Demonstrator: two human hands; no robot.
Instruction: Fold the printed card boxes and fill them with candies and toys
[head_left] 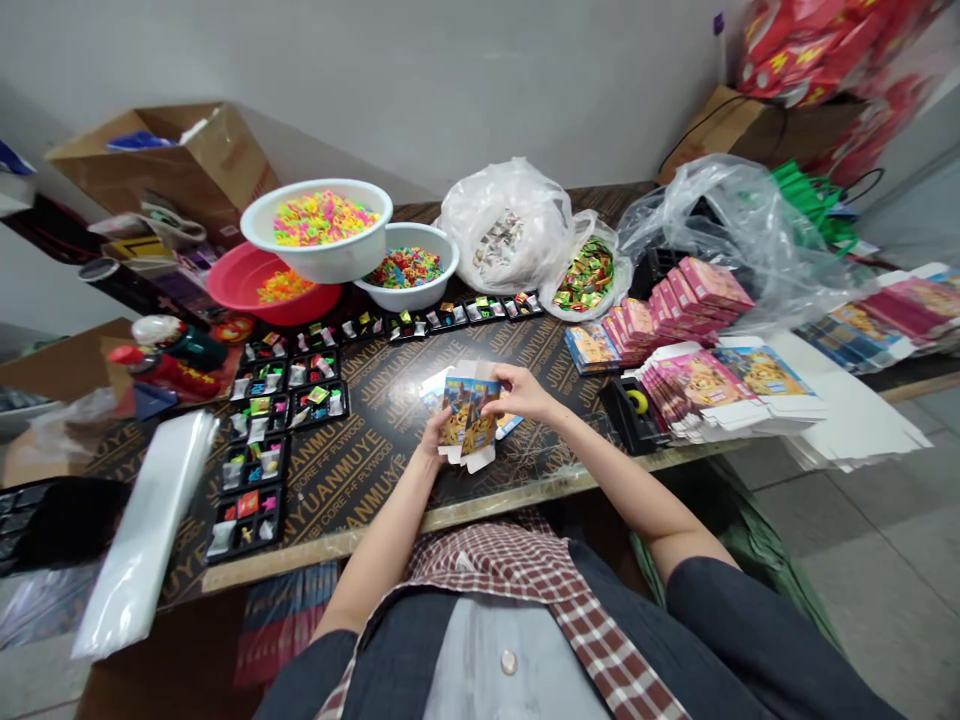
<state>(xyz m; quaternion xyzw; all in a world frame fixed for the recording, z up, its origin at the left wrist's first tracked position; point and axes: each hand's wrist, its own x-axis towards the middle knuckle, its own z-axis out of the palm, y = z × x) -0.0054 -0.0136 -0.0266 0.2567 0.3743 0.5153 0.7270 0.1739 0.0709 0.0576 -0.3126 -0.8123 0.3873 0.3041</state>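
Over the front of the table, a blue and yellow printed cardboard box (480, 432) with white flaps is between my two hands. My left hand (432, 436) grips its left edge. On the upper right side, the thumb and fingers of my right hand (520, 394) close on it. The box looks partly flattened, with its white end flaps sticking out at the bottom. Beneath it, more blue and white printed card (510, 425) lies on the table and is partly covered. Black trays (262, 465) filled with small bright pieces stand to the left of my hands.
Along the back are a white basin (255, 228), a red basin (225, 285), a smaller basin (450, 262) and plastic bags (465, 215) of small packets. To the right stand a tape dispenser (634, 425), pink boxes (679, 300) and flat cartons (701, 380). Clear plastic sleeves (146, 530) overhang the left front edge.
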